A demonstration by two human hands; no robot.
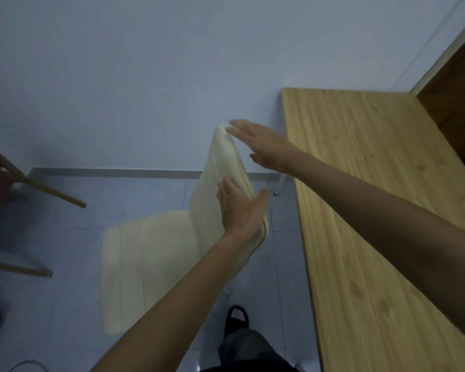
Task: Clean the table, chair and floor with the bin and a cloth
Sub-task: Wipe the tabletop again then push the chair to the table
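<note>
The tiled floor [65, 210] takes up the lower left. The long wooden worktop [373, 210] runs down the right side, against the pale wall [145, 76]. Between them stands the cream padded chair [145, 264], its back turned towards the worktop, probably set there so it can be wiped. Neither cloth nor bin is in view.

Both hands are on the chair back and hold nothing else. The left hand [239, 208] lies flat against its front with fingers straight and the thumb spread over the edge, seemingly to steady it. The right hand [261, 143] is open, its fingertips at the top corner; whether they touch it is unclear. They look placed to brush the padding or shift the chair. A sandalled foot [236, 318] stands beside the chair.
</note>
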